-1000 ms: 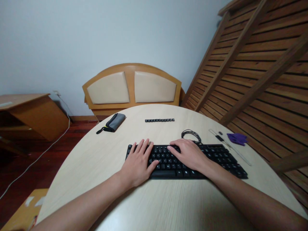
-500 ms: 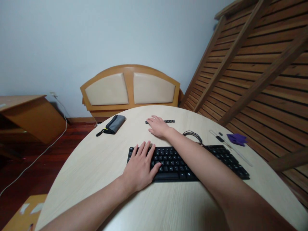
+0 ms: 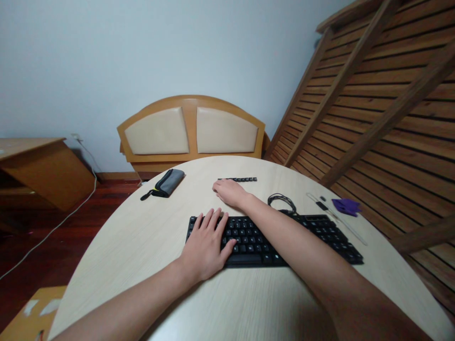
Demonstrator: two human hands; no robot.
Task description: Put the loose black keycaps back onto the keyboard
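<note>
A black keyboard [image 3: 249,237] lies lengthwise across the pale round table. My left hand [image 3: 205,246] rests flat on its left end, fingers spread over the keys. Reaching across the keyboard, my right hand [image 3: 229,191] is low over the tabletop beyond it. Its fingers are curled together, and whatever they may hold is hidden from view. Just behind that hand runs a row of small black keycaps [image 3: 245,179], with the hand covering part of its left side. The keyboard's coiled black cable [image 3: 282,202] sits behind the keyboard, right of my forearm.
A grey and black pouch [image 3: 168,183] with a strap lies at the table's far left. On the right are a purple cloth [image 3: 346,207], a thin pale stick or wire tool [image 3: 348,229] and a small black piece [image 3: 322,205]. A padded headboard [image 3: 192,125] stands behind the table [image 3: 135,255].
My right hand has drawn its fingers back from over the keycap row and curled them. My left hand keeps its place on the keyboard. The view has shifted slightly.
</note>
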